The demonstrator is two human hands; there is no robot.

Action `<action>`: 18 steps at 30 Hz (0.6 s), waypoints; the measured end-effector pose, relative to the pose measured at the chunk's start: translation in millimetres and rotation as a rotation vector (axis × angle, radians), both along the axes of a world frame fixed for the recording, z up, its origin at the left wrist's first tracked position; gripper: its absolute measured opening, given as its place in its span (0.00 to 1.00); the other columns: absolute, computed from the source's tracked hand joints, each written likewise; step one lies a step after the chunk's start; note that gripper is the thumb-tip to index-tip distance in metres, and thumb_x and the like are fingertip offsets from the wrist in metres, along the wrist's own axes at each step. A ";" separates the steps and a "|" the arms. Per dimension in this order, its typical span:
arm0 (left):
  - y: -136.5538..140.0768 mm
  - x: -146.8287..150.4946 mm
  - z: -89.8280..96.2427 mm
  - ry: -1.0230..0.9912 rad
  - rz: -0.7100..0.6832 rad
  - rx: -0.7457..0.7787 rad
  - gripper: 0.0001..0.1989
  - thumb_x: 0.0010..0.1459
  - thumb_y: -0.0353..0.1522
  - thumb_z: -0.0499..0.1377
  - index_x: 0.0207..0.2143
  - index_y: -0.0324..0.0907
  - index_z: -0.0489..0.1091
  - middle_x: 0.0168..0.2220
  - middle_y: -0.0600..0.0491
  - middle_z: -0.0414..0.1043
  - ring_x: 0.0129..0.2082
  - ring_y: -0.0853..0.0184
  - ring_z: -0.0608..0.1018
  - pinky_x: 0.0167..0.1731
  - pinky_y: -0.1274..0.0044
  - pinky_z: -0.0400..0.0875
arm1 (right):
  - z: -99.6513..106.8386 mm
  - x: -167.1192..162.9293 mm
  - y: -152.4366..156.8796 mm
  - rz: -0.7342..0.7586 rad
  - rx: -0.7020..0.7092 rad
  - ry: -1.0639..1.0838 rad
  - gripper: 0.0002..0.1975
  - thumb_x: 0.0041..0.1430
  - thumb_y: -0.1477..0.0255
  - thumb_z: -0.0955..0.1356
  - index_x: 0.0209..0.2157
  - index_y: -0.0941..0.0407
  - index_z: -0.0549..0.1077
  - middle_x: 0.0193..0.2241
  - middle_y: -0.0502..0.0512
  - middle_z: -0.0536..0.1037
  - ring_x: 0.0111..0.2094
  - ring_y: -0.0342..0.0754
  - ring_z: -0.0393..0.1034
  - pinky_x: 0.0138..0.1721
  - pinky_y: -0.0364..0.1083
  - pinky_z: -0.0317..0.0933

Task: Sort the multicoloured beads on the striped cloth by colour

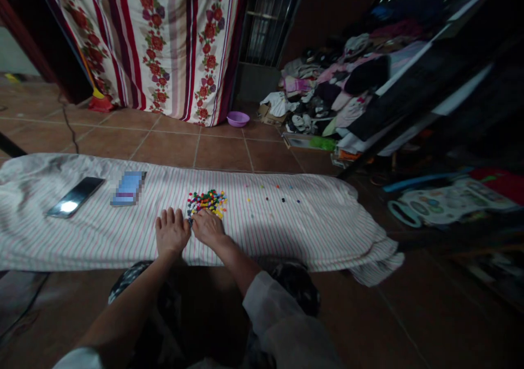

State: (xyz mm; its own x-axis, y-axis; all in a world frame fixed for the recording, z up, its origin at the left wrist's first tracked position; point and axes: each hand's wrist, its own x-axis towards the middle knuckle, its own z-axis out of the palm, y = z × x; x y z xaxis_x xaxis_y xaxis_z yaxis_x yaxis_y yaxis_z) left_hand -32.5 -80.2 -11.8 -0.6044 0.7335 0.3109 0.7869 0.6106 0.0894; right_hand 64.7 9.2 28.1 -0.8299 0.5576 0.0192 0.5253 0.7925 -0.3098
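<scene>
A heap of small, many-coloured bead-like pieces (208, 198) lies on a striped cloth (327, 232) over a low table. My left hand (172, 231) rests flat beside the heap's left edge, fingers stretched forward and holding nothing. Over the near edge of the heap is my right hand (207, 227), its fingers bent together and pointing down left. Whatever its fingertips hold, if anything, is hidden. A few dark pieces (190, 221) show between the two hands. To the right, single pieces lie spaced apart in rows, among them a black piece (283, 200) and a yellow piece (248, 200).
Two phones lie on the cloth at left: a dark phone (77, 196) and a phone with a lit screen (129, 189). Beyond the table are a purple basin (238, 119), a floral curtain (164, 47) and a heap of clothes (327, 85) on the floor.
</scene>
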 end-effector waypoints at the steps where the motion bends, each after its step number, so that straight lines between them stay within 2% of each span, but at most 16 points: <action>1: -0.4 0.2 0.3 0.001 -0.003 -0.002 0.27 0.64 0.38 0.45 0.58 0.33 0.67 0.62 0.34 0.66 0.64 0.45 0.65 0.61 0.56 0.58 | -0.1 -0.4 -0.5 -0.001 0.004 -0.005 0.14 0.67 0.72 0.62 0.47 0.54 0.77 0.46 0.57 0.78 0.51 0.50 0.67 0.51 0.47 0.62; 5: -1.3 1.1 1.7 0.006 -0.021 0.005 0.27 0.64 0.37 0.44 0.58 0.32 0.67 0.61 0.33 0.66 0.63 0.45 0.65 0.60 0.55 0.59 | -0.2 -2.4 -0.6 -0.019 0.013 -0.022 0.13 0.69 0.67 0.63 0.45 0.53 0.77 0.45 0.55 0.78 0.50 0.49 0.68 0.50 0.46 0.63; 9: -1.8 2.5 4.1 -0.002 -0.023 0.019 0.26 0.64 0.38 0.44 0.57 0.34 0.68 0.60 0.33 0.67 0.63 0.46 0.66 0.59 0.55 0.59 | -0.2 -3.7 -0.6 -0.068 -0.020 0.007 0.11 0.68 0.67 0.63 0.44 0.53 0.77 0.44 0.55 0.78 0.50 0.49 0.69 0.49 0.46 0.63; 14: -2.8 3.5 9.5 0.011 -0.035 0.007 0.27 0.64 0.38 0.42 0.55 0.33 0.68 0.58 0.33 0.68 0.61 0.46 0.67 0.58 0.56 0.60 | -2.2 -2.8 -1.5 -0.089 -0.067 0.112 0.10 0.65 0.71 0.64 0.46 0.52 0.75 0.45 0.53 0.78 0.50 0.47 0.69 0.51 0.45 0.62; 18: -3.4 3.1 11.5 0.003 -0.046 -0.005 0.26 0.64 0.38 0.42 0.54 0.35 0.68 0.54 0.35 0.70 0.59 0.48 0.68 0.56 0.57 0.62 | -0.7 4.9 5.2 -0.166 -0.163 0.186 0.10 0.63 0.73 0.65 0.45 0.51 0.74 0.44 0.49 0.80 0.47 0.45 0.73 0.49 0.43 0.63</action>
